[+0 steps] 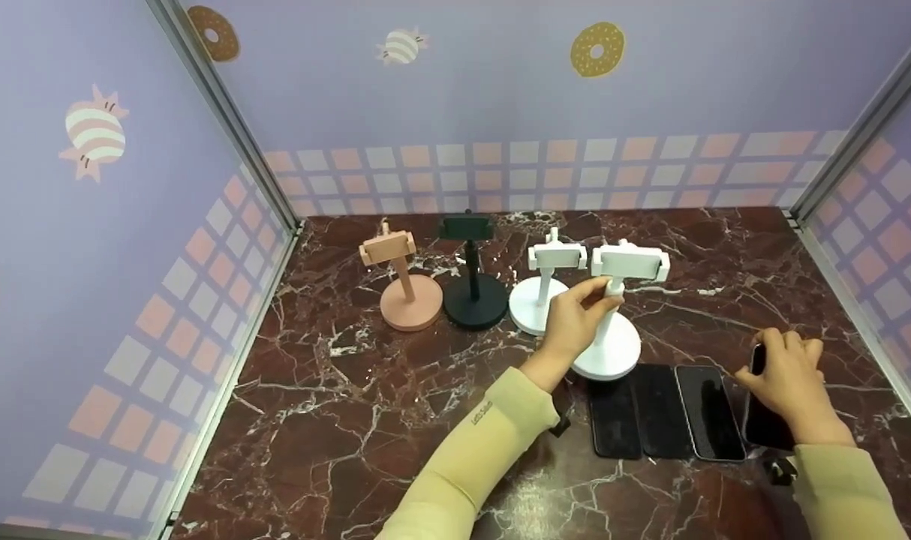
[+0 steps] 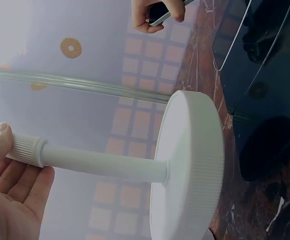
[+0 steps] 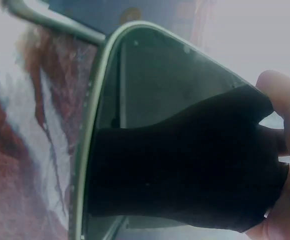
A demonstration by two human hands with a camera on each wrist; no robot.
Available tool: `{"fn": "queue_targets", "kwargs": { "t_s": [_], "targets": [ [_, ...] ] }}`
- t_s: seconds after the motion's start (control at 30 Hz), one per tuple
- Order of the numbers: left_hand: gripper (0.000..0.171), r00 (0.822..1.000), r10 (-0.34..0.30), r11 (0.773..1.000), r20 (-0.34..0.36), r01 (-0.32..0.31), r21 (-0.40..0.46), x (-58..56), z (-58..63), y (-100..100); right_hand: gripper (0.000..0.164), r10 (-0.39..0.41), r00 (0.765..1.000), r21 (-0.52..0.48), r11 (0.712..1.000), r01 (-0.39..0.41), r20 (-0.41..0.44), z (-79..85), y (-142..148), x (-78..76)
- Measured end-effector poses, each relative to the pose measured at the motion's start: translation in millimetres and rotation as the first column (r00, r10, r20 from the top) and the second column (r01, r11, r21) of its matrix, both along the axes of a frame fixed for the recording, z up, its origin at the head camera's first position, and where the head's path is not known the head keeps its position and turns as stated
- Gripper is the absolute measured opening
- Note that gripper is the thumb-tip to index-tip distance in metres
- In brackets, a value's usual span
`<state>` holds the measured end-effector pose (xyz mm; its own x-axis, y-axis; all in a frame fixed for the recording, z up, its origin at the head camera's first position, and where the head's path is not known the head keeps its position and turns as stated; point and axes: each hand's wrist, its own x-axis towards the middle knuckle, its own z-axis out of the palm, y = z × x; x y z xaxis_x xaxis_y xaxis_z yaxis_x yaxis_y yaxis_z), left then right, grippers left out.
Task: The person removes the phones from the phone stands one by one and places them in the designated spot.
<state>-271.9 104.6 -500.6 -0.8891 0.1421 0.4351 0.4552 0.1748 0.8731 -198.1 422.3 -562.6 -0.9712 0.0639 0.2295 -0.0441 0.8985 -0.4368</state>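
My left hand [image 1: 573, 321] grips the upper stem of a white phone stand [image 1: 611, 351], thumb and fingers around the ribbed collar [image 2: 27, 149]. The stand's round base overlaps the far ends of the phones in the head view. On the right, my right hand [image 1: 792, 379] holds a smartphone [image 1: 768, 421] by its sides. Its dark glossy screen [image 3: 155, 85] fills the right wrist view and mirrors a hand. Left of it lie three dark phones in a row: one [image 1: 615, 424], a second [image 1: 662, 416] and a silver-edged third [image 1: 712, 416].
A second white stand [image 1: 530, 309] stands just left of the gripped one. Beyond it are a black stand [image 1: 476, 304] and a pink stand [image 1: 412, 304]. Patterned panels [image 1: 455, 97] enclose the dark red marble tabletop [image 1: 335, 435] at the back and sides.
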Motion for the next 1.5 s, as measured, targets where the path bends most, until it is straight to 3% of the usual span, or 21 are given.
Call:
{"fn": "queue_targets", "kwargs": {
  "t_s": [0.37, 0.57, 1.03, 1.37, 1.5],
  "targets": [
    [0.031, 1.0, 0.014, 0.999, -0.011, -0.015, -0.049, -16.7, -3.5, 17, 0.041, 0.033, 0.992, 0.012, 0.999, -0.035, 0.126, -14.1, 8, -10.8],
    [0.031, 1.0, -0.005, 0.999, 0.031, 0.006, -0.046, -26.8, -4.6, 26, 0.046, 0.065, 0.982, 0.011, 0.998, -0.068, 0.176, -18.3, 11, -14.5],
    [0.031, 0.997, 0.055, 0.997, 0.056, -0.052, -0.053, -48.0, -18.0, 42, 0.04, 0.154, 0.984, 0.009, 0.988, -0.155, 0.087, -28.8, 13, -21.7],
    [0.029, 0.993, 0.097, 0.991, 0.064, -0.09, -0.103, -56.2, -22.7, 47, 0.039, 0.163, 0.979, -0.015, 0.987, -0.162, 0.125, -36.4, 18, -24.0],
    [0.028, 0.992, 0.112, 0.988, 0.064, -0.104, -0.115, -59.1, -27.1, 50, 0.038, 0.161, 0.97, -0.042, 0.987, -0.156, 0.18, -36.2, 19, -23.0]
  ]
}}
